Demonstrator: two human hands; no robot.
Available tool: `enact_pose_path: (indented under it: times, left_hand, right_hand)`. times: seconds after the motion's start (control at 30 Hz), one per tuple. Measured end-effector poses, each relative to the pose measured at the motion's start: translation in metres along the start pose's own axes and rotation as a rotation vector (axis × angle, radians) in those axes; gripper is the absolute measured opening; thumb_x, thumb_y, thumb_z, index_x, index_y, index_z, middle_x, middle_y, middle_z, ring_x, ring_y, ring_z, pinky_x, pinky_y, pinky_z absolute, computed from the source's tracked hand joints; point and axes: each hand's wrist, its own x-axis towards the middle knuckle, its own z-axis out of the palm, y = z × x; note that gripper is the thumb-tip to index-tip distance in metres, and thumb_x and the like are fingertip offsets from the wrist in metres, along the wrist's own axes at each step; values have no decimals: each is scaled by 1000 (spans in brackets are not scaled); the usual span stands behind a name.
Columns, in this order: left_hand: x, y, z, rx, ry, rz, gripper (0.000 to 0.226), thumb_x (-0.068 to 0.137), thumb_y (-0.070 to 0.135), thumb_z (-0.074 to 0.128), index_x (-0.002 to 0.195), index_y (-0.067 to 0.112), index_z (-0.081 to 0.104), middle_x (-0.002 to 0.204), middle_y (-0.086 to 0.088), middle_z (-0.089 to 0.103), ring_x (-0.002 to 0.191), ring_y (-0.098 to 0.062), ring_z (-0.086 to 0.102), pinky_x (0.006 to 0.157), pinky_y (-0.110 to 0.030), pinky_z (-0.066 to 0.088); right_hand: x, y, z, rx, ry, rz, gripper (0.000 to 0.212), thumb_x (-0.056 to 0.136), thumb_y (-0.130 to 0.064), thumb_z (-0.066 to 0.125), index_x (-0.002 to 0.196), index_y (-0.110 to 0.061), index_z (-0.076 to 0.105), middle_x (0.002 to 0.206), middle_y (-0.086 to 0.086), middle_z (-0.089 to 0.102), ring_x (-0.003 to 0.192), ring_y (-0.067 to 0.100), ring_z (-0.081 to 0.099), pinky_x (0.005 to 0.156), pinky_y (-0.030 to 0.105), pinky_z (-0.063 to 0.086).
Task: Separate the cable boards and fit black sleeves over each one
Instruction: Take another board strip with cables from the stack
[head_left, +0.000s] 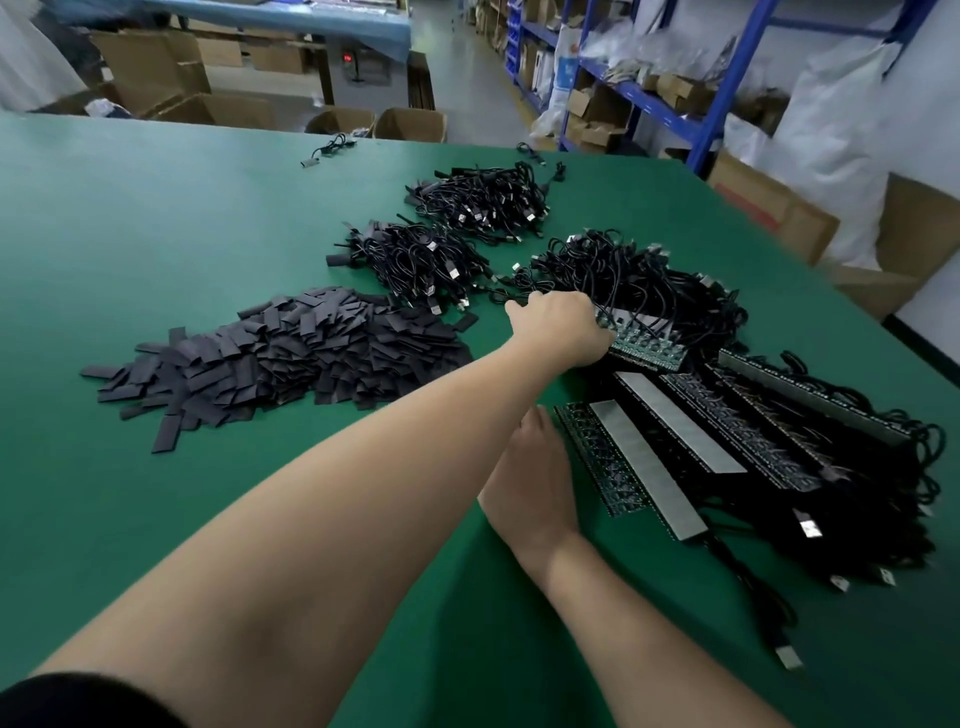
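1. The green table (156, 234) fills the room in front of me, with blue shelving (727, 93) along the right wall and open cardboard boxes (410, 124) past the far edge.
2. On the right side of the table, long board panels (727, 431) lie side by side in a slanted row, with their black leads tangled underneath and spilling off to the right.
3. Left of centre there's the pile of black sleeves (291, 358), flat little rectangles heaped loose, a few scattered at the near-left fringe.
4. Behind the panels sits a dark cable heap (639, 291), and further back are two more cable piles, the middle pile (415, 260) and the far pile (488, 197), their metal plugs glinting.
5. Now the left hand (558, 325): arm stretched right across the table, fingers curled down over the end of a green board strip (649, 347) at the near edge of the cable heap. It has hold of it.
6. The right hand (530, 483) lies back-up on the table, fingers straight and relaxed, just beside the near end of the closest panel and holding nothing.
7. Way off near the far edge lies one stray cable (327, 148), on its own.
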Motion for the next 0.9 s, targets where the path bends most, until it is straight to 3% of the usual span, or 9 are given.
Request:
enact_pose_path:
  times: [0.17, 0.27, 0.33, 0.4, 0.47, 0.63, 0.77, 0.83, 0.9]
  left_hand:
    - [11, 1, -4, -237, 39, -109, 41, 95, 53, 59, 74, 19, 50, 77, 4, 58, 82, -23, 59, 116, -65, 19]
    - [15, -4, -7, -434, 96, -137, 23, 96, 43, 60, 100, 21, 65, 83, 6, 62, 76, -17, 56, 112, -57, 29]
    - [15, -6, -9, -639, 121, -81, 26, 98, 28, 57, 122, 25, 63, 92, 4, 63, 75, -17, 57, 93, -39, 48]
    - [14, -8, -10, -740, 126, 13, 34, 97, 12, 45, 121, 25, 68, 91, 0, 67, 53, -13, 48, 63, -28, 44]
    - [14, -8, -11, -745, 109, 74, 40, 97, 10, 39, 109, 27, 74, 95, -6, 74, 40, -9, 37, 51, -25, 37]
    - [13, -7, -18, -555, 100, 223, 28, 91, 18, 57, 104, 28, 80, 87, 21, 63, 67, -1, 56, 69, -25, 50]
    - [16, -6, -19, -149, 227, 297, 32, 89, 20, 73, 106, 46, 74, 107, 15, 59, 106, -12, 58, 100, -40, 37]
    - [17, -3, -18, -219, 307, 277, 25, 89, 19, 72, 98, 42, 78, 90, 22, 64, 96, -8, 62, 95, -38, 45]
    - [16, 1, -21, -323, 362, 267, 27, 88, 12, 67, 90, 36, 80, 69, 22, 58, 70, 0, 58, 72, -28, 51]
  right_hand:
    - [2, 1, 4, -45, -3, 6, 58, 74, -23, 4, 97, -11, 56, 110, 9, 54, 103, 28, 48, 94, 39, 45]
    - [2, -1, 5, -25, 25, 4, 55, 75, -27, 4, 95, -12, 53, 109, 10, 55, 101, 29, 50, 93, 41, 47]
    - [2, -3, 5, -1, 65, 1, 46, 76, -29, 4, 91, -15, 45, 105, 13, 56, 97, 31, 52, 89, 42, 49]
    - [3, -4, 6, -3, 77, 2, 44, 78, -31, 9, 93, -14, 47, 102, 13, 57, 94, 31, 54, 84, 43, 51]
    - [3, -3, 7, -8, 81, 4, 43, 81, -32, 15, 96, -13, 51, 101, 11, 57, 93, 30, 55, 81, 43, 52]
    - [5, 0, 11, -23, 76, 7, 28, 87, -30, 30, 98, -14, 50, 101, 9, 56, 93, 27, 54, 81, 41, 50]
    - [5, 1, 12, -29, 85, -18, 33, 87, -32, 24, 96, -13, 50, 101, 9, 55, 93, 27, 53, 82, 42, 51]
    - [4, 0, 11, -18, 102, -28, 39, 84, -32, 17, 93, -13, 50, 99, 10, 56, 90, 28, 53, 80, 41, 50]
    - [3, -1, 10, -3, 103, -28, 41, 82, -32, 15, 92, -13, 50, 98, 10, 56, 89, 28, 53, 79, 41, 49]
